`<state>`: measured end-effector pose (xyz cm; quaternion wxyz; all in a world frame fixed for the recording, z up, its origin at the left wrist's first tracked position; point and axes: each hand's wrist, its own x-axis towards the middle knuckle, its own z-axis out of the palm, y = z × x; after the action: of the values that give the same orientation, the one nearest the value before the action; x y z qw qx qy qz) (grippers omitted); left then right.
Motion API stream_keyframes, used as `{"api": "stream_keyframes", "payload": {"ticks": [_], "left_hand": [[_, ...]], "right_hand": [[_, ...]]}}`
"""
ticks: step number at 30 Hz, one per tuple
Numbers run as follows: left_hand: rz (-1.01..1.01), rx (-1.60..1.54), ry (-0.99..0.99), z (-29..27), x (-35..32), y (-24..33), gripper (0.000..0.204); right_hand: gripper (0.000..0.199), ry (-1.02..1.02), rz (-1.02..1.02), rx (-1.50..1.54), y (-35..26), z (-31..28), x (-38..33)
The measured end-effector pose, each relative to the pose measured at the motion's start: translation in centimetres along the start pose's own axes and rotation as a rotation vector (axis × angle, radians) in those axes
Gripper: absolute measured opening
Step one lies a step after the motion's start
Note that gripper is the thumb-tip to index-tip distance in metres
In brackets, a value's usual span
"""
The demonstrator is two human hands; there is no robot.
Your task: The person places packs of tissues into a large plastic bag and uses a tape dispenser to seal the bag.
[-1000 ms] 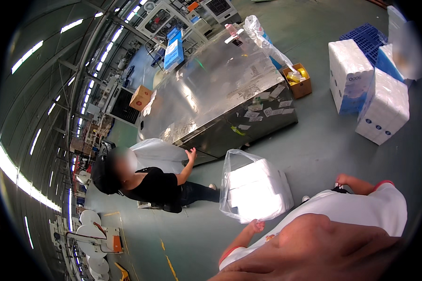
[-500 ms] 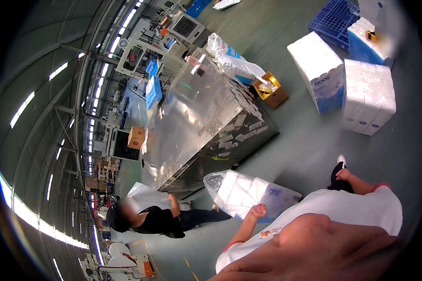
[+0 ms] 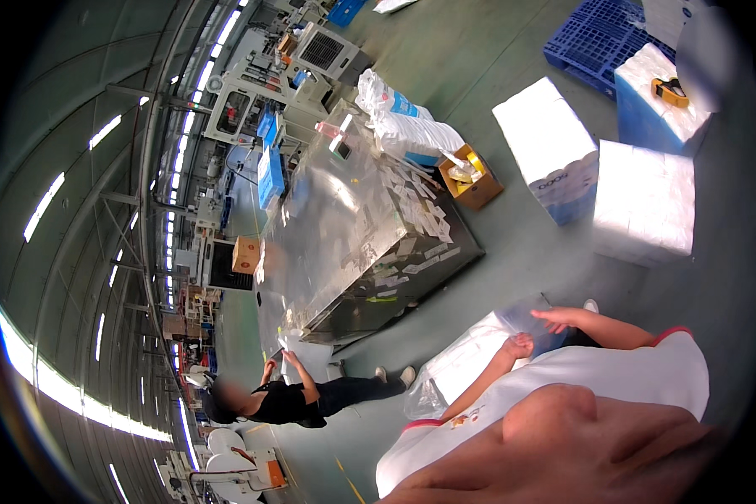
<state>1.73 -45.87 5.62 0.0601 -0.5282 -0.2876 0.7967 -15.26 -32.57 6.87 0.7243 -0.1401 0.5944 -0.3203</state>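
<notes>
Our left hand (image 3: 521,345), fist curled, rests on the clear-wrapped white pack (image 3: 470,365); our right hand (image 3: 559,318), fingers spread, hovers beside its far end.

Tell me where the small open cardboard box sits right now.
In the head view, the small open cardboard box sits on the green floor, upper centre, between the steel table and a white wrapped bundle.

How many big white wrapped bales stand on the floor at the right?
3: one bale beside the cardboard box, one right of it, one behind, by the blue pallet. More may be hidden past the edge.
</notes>
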Motion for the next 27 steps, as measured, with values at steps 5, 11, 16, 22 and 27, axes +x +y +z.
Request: {"api": "stream_keyframes", "payload": {"ticks": [5, 11, 16, 22, 27], "left_hand": [[-0.063, 0.167, -0.072, 3.4, 5.5, -3.5, 0.022], [0.104, 0.827, -0.213, 2.0, 4.8, -3.3, 0.02], [1.985, 1.763, 0.416, -2.6, -8.3, 2.5, 0.04], [1.172, 1.527, 1.378, -16.8, -20.8, 14.1, 0.125], [1.029, 1.448, 0.915, -27.0, -19.5, 22.4, 0.131]], "right_hand": [[0.074, -0.12, 0.165, -0.347, -3.5, 1.0, 2.7], [0.046, -0.046, 0.198, -0.967, -3.0, -1.4, 6.1], [0.026, 0.358, 0.229, -1.168, -0.6, -2.8, 5.3], [0.024, 0.551, 0.39, -0.983, 0.1, -3.1, 0.5], [0.022, 0.949, 0.086, -1.18, 1.2, -0.9, 2.9]]}}
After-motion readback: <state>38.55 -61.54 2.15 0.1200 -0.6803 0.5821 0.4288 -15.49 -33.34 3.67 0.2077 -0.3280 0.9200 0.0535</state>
